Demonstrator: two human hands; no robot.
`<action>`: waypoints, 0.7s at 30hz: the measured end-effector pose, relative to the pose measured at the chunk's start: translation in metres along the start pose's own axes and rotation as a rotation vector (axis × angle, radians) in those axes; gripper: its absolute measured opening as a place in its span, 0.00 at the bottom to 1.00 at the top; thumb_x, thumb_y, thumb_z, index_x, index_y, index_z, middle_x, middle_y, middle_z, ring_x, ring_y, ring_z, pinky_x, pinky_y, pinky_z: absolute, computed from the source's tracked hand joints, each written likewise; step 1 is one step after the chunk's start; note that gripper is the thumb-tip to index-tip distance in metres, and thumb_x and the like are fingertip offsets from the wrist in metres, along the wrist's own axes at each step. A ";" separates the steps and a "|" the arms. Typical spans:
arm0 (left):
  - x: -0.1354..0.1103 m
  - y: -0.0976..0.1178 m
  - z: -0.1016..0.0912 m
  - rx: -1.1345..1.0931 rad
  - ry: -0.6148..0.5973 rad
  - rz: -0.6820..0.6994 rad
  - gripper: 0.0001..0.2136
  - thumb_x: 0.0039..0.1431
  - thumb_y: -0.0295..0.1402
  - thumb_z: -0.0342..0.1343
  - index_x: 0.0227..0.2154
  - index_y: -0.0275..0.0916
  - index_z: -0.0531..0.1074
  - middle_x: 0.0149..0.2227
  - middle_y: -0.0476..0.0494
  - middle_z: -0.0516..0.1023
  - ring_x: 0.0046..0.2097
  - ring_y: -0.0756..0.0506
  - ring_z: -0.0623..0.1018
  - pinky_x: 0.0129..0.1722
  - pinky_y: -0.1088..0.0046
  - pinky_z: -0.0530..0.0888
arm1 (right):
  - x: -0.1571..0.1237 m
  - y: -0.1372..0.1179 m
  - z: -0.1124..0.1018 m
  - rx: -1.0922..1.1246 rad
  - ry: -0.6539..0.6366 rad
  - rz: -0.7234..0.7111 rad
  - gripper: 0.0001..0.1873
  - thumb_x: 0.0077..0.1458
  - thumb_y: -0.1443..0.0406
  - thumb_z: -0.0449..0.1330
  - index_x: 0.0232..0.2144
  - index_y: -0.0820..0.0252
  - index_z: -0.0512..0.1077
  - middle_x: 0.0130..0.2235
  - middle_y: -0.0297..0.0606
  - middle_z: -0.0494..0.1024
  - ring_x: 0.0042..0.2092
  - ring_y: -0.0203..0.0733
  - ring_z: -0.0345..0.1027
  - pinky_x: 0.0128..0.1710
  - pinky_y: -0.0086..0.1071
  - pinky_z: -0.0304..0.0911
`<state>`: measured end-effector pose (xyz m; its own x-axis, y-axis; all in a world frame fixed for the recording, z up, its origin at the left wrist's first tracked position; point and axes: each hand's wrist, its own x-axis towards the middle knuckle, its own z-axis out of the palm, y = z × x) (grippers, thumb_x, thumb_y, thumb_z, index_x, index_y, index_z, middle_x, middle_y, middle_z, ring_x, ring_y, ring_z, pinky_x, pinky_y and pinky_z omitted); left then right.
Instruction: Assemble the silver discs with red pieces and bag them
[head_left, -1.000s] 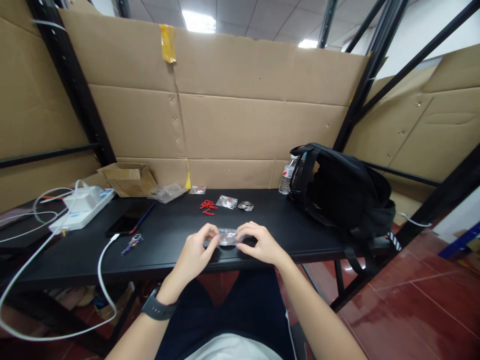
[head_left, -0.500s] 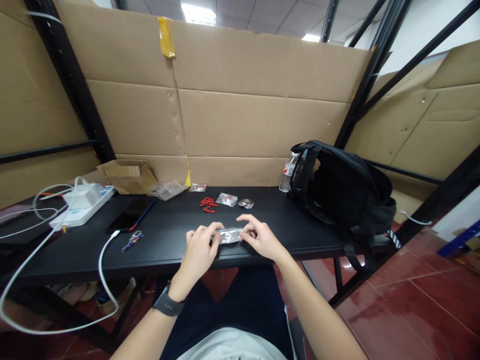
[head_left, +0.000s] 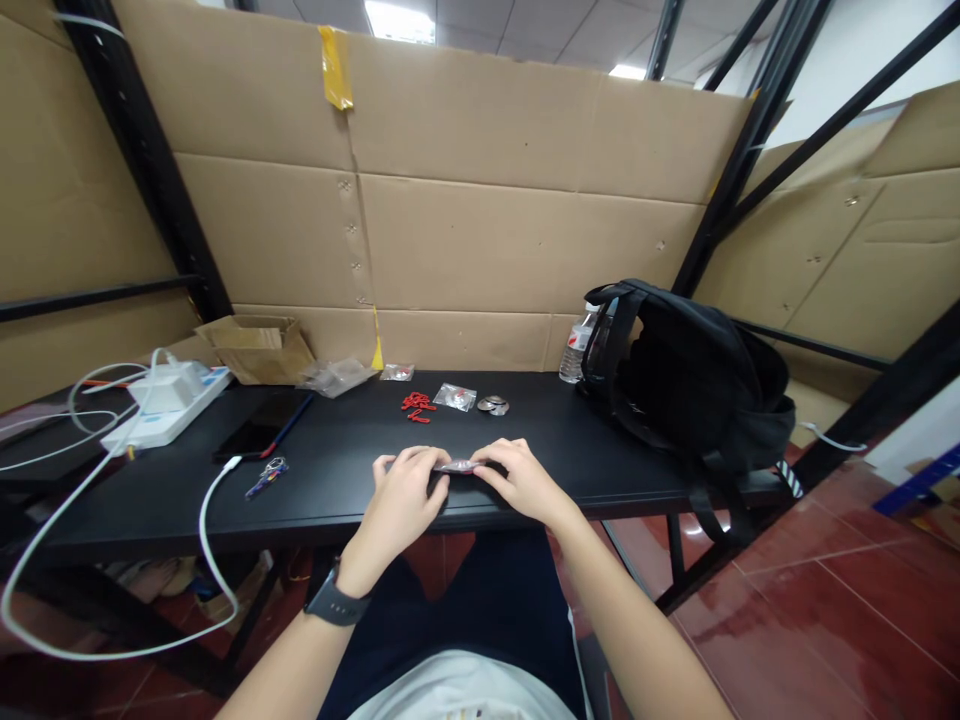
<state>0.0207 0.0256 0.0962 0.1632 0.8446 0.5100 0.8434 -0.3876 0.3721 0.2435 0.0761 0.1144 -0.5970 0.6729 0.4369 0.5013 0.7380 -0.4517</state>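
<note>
Between my two hands, just above the near part of the black table (head_left: 540, 432), is a small clear plastic bag (head_left: 457, 467), seen nearly edge-on. My left hand (head_left: 407, 488) pinches its left end between thumb and fingers. At the other end, my right hand (head_left: 517, 480) grips it with thumb and fingertips. What lies inside the bag is too small to make out. Beyond my hands lie a small heap of red cord loops (head_left: 417, 404), another clear bag (head_left: 455, 397) with something red in it, and several shiny round metal discs (head_left: 493, 405).
A black backpack (head_left: 690, 380) and a water bottle (head_left: 576, 345) stand on the right. Leftward are a phone (head_left: 262, 425), a keyring (head_left: 267, 478), a white power strip (head_left: 169, 415) with cables, a brown paper bag (head_left: 259, 350) and crumpled plastic (head_left: 337, 378). Cardboard (head_left: 465, 240) walls the back.
The plastic bag has turned from showing its flat face to nearly edge-on. My right hand's raised fingers have come down and closed on its right end.
</note>
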 end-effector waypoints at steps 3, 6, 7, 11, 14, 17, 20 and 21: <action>0.001 0.000 0.001 -0.040 0.022 -0.066 0.08 0.68 0.34 0.50 0.38 0.47 0.75 0.43 0.48 0.83 0.49 0.40 0.78 0.55 0.53 0.59 | -0.001 0.002 -0.001 0.070 0.034 0.012 0.09 0.67 0.60 0.58 0.44 0.53 0.77 0.45 0.38 0.83 0.46 0.43 0.74 0.55 0.42 0.57; 0.002 -0.001 -0.001 -0.090 0.008 -0.117 0.08 0.68 0.37 0.52 0.37 0.46 0.76 0.40 0.48 0.84 0.48 0.39 0.79 0.54 0.54 0.60 | 0.001 0.003 0.001 0.180 0.050 0.045 0.09 0.61 0.60 0.64 0.42 0.53 0.79 0.44 0.37 0.84 0.46 0.44 0.76 0.55 0.41 0.60; 0.003 -0.002 -0.003 -0.117 -0.005 -0.133 0.08 0.67 0.37 0.52 0.37 0.46 0.76 0.40 0.48 0.84 0.48 0.39 0.79 0.53 0.56 0.61 | 0.004 0.004 0.003 0.228 0.060 0.074 0.09 0.59 0.60 0.65 0.41 0.54 0.79 0.42 0.37 0.84 0.46 0.45 0.77 0.54 0.40 0.63; 0.005 -0.006 -0.010 -0.186 -0.004 -0.202 0.10 0.68 0.37 0.51 0.44 0.45 0.75 0.43 0.45 0.85 0.49 0.40 0.80 0.52 0.59 0.65 | 0.035 0.009 0.009 0.389 0.061 0.174 0.10 0.56 0.59 0.65 0.36 0.59 0.79 0.38 0.39 0.84 0.42 0.46 0.79 0.47 0.38 0.70; 0.007 -0.014 -0.017 -0.103 0.039 -0.245 0.14 0.67 0.37 0.52 0.53 0.45 0.72 0.49 0.44 0.83 0.55 0.39 0.77 0.54 0.57 0.63 | 0.084 0.022 0.005 0.423 0.051 0.198 0.10 0.53 0.59 0.67 0.33 0.61 0.79 0.35 0.40 0.84 0.40 0.47 0.79 0.41 0.35 0.71; 0.006 -0.025 -0.023 0.015 0.066 -0.255 0.13 0.65 0.37 0.55 0.51 0.48 0.74 0.53 0.45 0.80 0.58 0.37 0.72 0.54 0.56 0.62 | 0.146 0.042 -0.004 0.238 0.214 0.363 0.11 0.50 0.59 0.70 0.32 0.61 0.79 0.34 0.40 0.84 0.37 0.46 0.78 0.41 0.35 0.70; 0.004 -0.032 -0.025 0.099 0.067 -0.249 0.08 0.65 0.35 0.55 0.43 0.47 0.77 0.51 0.44 0.80 0.57 0.36 0.71 0.53 0.55 0.62 | 0.201 0.062 -0.005 0.067 0.244 0.543 0.11 0.48 0.60 0.71 0.31 0.62 0.78 0.32 0.40 0.83 0.36 0.44 0.76 0.41 0.35 0.70; 0.003 -0.033 -0.025 0.116 0.062 -0.236 0.07 0.65 0.34 0.54 0.42 0.47 0.77 0.50 0.44 0.80 0.56 0.36 0.71 0.52 0.55 0.62 | 0.215 0.067 -0.002 0.059 0.236 0.554 0.12 0.48 0.60 0.71 0.31 0.62 0.77 0.32 0.40 0.82 0.37 0.45 0.76 0.41 0.36 0.69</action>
<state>-0.0191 0.0319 0.1047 -0.0733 0.8811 0.4672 0.9079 -0.1349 0.3968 0.1501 0.2703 0.1793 -0.0990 0.9542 0.2822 0.6581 0.2755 -0.7007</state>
